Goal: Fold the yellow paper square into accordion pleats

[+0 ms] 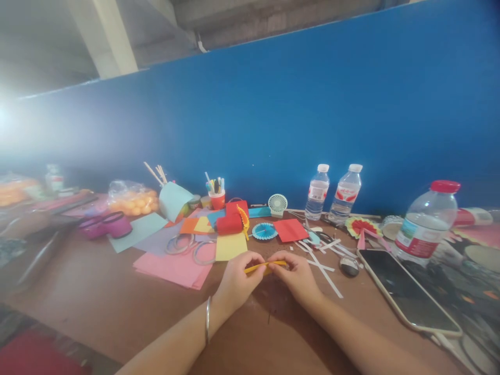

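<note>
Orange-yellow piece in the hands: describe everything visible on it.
The orange-yellow piece looks like paper: plain, matte and narrow from this angle. Its long edge runs roughly left to right, and a small part shows below it between the hands. The left hand pinches its left side, the right hand its right; fingers hide much of it. It sits at the front of the clutter, over the brown table. Whether it touches the tabletop, or how it is folded, can't be told.

Matt paper strip, shiny metal bangle

One held strip, one phone, perhaps four bottles.
</note>
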{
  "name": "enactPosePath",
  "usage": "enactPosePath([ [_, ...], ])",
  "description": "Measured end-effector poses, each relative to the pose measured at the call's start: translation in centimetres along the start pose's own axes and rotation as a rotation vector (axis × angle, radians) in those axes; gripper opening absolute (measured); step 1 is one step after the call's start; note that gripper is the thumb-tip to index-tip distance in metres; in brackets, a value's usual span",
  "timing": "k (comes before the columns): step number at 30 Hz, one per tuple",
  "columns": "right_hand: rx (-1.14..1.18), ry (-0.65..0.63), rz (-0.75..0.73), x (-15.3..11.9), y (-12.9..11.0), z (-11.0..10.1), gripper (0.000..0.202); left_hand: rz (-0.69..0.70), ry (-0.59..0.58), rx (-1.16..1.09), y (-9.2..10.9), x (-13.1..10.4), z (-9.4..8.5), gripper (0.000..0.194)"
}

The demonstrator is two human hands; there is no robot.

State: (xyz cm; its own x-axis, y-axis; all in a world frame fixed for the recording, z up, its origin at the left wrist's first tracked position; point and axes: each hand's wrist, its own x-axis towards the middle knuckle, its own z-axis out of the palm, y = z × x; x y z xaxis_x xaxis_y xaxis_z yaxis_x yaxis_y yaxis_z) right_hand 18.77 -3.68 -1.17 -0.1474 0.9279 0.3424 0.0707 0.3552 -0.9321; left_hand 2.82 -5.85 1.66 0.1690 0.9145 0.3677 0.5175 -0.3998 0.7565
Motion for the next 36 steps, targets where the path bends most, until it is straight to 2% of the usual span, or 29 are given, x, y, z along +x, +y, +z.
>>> enactPosePath([
  [6, 0.049, -0.017, 0.02, 0.0, 0.1, 0.3, 0.016, -0.044, -0.006, -0.036, -0.7, -0.1, 0.1, 0.015],
  [10, 0.031, -0.011, 0.024, 0.0, -0.2, 0.4, 0.01, -0.087, 0.008, -0.049, -0.9, -0.1, 0.2, 0.015],
  [13, 0.024, 0.017, 0.033, 0.2, 0.0, 0.1, 0.009, -0.116, 0.021, -0.048, -0.9, 0.0, 0.2, 0.017],
  [18, 0.037, 0.09, 0.08, 0.7, 1.2, -0.5, 0.02, -0.15, 0.04, -0.039, -1.2, 0.2, -0.1, 0.019],
  [23, 0.047, 0.05, 0.095, 0.7, 1.3, -0.4, 0.025, -0.171, -0.013, -0.031, -1.6, 0.3, 0.2, 0.017],
  [28, -0.012, 0.035, 0.12, 1.0, 1.6, -0.5, 0.021, -0.208, -0.095, -0.038, -2.3, 0.6, 0.4, 0.022],
  [31, -0.039, 0.071, 0.128, 1.2, 2.1, -0.8, 0.025, -0.228, -0.098, -0.087, -2.9, 0.9, 0.1, 0.025],
  [36, -0.075, 0.06, 0.136, 1.5, 2.2, -1.2, 0.023, -0.218, -0.109, -0.215, -3.4, 1.1, -0.5, 0.03],
])
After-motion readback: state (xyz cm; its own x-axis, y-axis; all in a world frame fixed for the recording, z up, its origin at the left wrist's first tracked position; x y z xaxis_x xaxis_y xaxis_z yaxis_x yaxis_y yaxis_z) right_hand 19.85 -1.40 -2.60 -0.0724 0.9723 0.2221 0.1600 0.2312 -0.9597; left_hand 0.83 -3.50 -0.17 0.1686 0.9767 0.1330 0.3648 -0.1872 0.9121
